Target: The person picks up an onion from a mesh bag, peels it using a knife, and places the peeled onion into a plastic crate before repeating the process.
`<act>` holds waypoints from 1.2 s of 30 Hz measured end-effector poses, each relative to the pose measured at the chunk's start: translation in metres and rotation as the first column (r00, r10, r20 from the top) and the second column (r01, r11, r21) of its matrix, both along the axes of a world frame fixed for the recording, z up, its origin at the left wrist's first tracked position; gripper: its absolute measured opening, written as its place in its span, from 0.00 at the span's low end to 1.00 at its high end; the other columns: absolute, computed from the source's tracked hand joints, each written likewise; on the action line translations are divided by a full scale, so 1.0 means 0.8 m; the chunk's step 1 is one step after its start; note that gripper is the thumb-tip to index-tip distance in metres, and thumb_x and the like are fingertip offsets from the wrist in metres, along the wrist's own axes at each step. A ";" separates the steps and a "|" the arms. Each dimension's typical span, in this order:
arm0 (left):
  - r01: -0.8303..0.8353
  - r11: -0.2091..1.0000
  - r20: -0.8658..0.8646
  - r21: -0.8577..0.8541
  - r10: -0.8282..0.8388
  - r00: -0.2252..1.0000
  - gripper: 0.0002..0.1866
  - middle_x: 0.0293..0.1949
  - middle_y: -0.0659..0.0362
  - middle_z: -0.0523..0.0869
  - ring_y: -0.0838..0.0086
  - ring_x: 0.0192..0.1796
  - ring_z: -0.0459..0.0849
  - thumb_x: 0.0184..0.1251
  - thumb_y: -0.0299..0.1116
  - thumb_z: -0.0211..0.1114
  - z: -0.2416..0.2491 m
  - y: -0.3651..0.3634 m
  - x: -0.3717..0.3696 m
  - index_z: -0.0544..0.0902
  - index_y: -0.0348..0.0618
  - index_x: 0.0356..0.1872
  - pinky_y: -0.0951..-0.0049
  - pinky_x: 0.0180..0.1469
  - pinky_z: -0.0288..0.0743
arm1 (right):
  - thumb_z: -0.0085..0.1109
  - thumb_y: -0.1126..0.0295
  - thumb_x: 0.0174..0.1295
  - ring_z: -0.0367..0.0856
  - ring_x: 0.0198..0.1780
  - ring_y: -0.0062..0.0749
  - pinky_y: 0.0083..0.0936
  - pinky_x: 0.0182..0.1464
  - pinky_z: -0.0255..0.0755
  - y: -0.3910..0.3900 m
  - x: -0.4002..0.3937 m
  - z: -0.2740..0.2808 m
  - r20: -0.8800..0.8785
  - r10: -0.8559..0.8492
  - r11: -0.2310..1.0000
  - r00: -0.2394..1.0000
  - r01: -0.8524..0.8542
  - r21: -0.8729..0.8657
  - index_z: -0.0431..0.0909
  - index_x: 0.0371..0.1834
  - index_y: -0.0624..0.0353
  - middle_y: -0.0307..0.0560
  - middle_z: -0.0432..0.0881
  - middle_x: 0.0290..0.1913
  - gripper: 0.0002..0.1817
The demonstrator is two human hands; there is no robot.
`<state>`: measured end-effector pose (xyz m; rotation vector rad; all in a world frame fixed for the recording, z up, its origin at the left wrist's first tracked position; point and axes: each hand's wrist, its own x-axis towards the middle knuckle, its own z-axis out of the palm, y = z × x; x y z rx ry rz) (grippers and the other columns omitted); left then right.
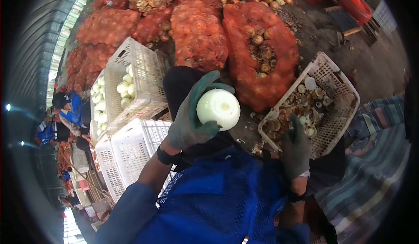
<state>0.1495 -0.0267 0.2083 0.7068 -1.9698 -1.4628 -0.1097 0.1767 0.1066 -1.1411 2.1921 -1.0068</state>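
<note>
Red onion sacks at twelve o'clock. Left hand: fingers clamped on peeled onion, centre. Right hand: at four o'clock, touching basket rim; fingers' state unclear.

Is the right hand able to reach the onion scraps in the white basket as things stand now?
Probably yes. The right hand already rests at the rim of the white basket, with nothing between it and the onion scraps. The left hand holds the peeled onion away from it.

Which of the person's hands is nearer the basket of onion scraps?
Right. The right hand touches the scrap basket at its near rim; the left hand holds a peeled onion away from it.
</note>
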 end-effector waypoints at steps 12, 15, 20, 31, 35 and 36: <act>0.153 0.985 0.042 0.084 -0.157 0.987 0.59 0.73 0.49 0.87 0.62 0.73 0.88 0.64 0.41 0.86 -0.032 0.029 -0.027 0.61 0.34 0.92 0.58 0.80 0.78 | 0.74 0.74 0.67 0.95 0.47 0.54 0.47 0.47 0.88 -0.026 0.070 0.092 -0.261 0.250 0.944 0.932 -0.295 -0.150 0.77 0.83 0.57 0.59 0.92 0.55 0.38; 0.143 0.988 0.125 0.061 -0.150 0.981 0.60 0.70 0.51 0.87 0.63 0.70 0.88 0.61 0.38 0.87 -0.030 0.029 -0.023 0.61 0.36 0.92 0.60 0.78 0.78 | 0.72 0.71 0.69 0.96 0.43 0.55 0.48 0.42 0.87 -0.032 0.068 0.080 -0.350 0.268 0.953 0.898 -0.301 -0.042 0.79 0.77 0.57 0.58 0.92 0.51 0.31; 0.007 0.999 0.147 0.034 -0.012 0.989 0.58 0.80 0.48 0.81 0.59 0.82 0.79 0.62 0.38 0.83 -0.006 0.017 0.002 0.63 0.36 0.92 0.56 0.87 0.69 | 0.65 0.73 0.76 0.96 0.50 0.61 0.51 0.52 0.87 -0.038 0.045 0.008 -0.186 0.020 0.999 0.982 -0.011 0.048 0.75 0.87 0.53 0.63 0.93 0.59 0.35; -0.605 0.545 0.120 -0.581 0.792 0.599 0.44 0.68 0.44 0.89 0.64 0.67 0.89 0.75 0.36 0.82 0.033 -0.127 0.263 0.72 0.36 0.87 0.66 0.72 0.83 | 0.60 0.68 0.81 0.95 0.64 0.51 0.44 0.65 0.84 0.005 -0.022 -0.087 0.328 -0.195 0.962 0.924 0.116 0.247 0.78 0.84 0.67 0.66 0.91 0.71 0.30; -0.641 0.402 0.285 -0.654 0.916 0.283 0.51 0.72 0.38 0.87 0.56 0.70 0.89 0.72 0.46 0.83 0.020 -0.208 0.387 0.69 0.33 0.89 0.60 0.74 0.82 | 0.61 0.67 0.80 0.94 0.62 0.49 0.43 0.65 0.84 0.018 -0.037 -0.122 0.252 -0.203 0.965 0.946 0.150 0.214 0.78 0.83 0.67 0.67 0.91 0.69 0.30; -0.549 0.364 0.310 -0.752 0.931 0.193 0.52 0.72 0.36 0.86 0.52 0.71 0.89 0.72 0.47 0.83 0.020 -0.222 0.412 0.68 0.33 0.89 0.57 0.74 0.82 | 0.61 0.67 0.80 0.94 0.62 0.51 0.44 0.65 0.84 0.012 -0.034 -0.106 0.268 -0.210 0.964 0.940 0.152 0.220 0.79 0.83 0.66 0.67 0.92 0.68 0.30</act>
